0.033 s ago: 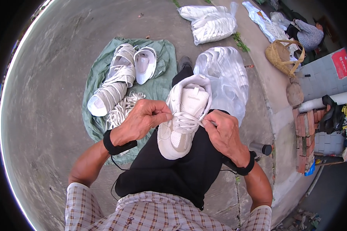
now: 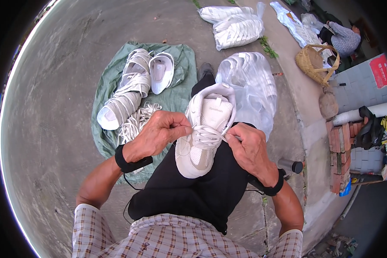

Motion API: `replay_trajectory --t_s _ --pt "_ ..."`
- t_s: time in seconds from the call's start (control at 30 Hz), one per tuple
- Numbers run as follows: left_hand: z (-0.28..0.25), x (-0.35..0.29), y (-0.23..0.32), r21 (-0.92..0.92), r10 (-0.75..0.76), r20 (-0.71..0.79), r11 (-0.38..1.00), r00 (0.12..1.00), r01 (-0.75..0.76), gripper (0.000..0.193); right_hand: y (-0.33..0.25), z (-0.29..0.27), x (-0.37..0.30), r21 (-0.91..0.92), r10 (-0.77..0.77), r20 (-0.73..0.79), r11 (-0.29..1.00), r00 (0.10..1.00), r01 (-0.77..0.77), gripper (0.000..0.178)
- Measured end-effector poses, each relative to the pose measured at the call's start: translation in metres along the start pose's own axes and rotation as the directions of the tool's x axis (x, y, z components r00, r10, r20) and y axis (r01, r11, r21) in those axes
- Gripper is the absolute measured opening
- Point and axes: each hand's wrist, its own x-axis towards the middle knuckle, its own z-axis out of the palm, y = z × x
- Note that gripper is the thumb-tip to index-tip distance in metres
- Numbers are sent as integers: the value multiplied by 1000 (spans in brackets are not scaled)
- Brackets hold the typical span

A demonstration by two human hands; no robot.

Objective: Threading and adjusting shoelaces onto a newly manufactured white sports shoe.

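A white and beige sneaker (image 2: 196, 157) rests on my black-trousered thigh, its toe toward me. White shoelace (image 2: 205, 136) crosses its front below the tongue. My left hand (image 2: 160, 131) is closed in a pinch on the lace at the shoe's left side. On the opposite side, my right hand (image 2: 250, 149) pinches the lace between thumb and fingers. To the left, a green sheet (image 2: 102, 99) carries a pile of loose white laces (image 2: 135, 122), several stacked pale shoes (image 2: 127, 96) and a separate shoe (image 2: 162, 73).
Clear plastic bags of pale shoes (image 2: 250, 81) lie beyond my right hand, with more bagged shoes (image 2: 238, 31) farther off. A dark cylinder (image 2: 290, 165) lies at right. Along that side are a wicker basket (image 2: 311, 64), bricks (image 2: 340, 150) and a seated person (image 2: 346, 41).
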Motion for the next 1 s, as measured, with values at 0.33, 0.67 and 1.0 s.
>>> replay_trajectory --t_s 0.33,0.67,1.0 --pt "-4 15 15 581 382 73 735 921 -350 14 -8 -14 3 -430 -363 55 832 930 350 19" --pt "-24 39 44 602 488 557 321 672 -731 18 3 -33 28 -158 -406 263 877 875 454 11" --pt "-4 49 30 647 310 338 609 889 -458 8 3 -10 29 -298 -243 322 891 915 342 12"
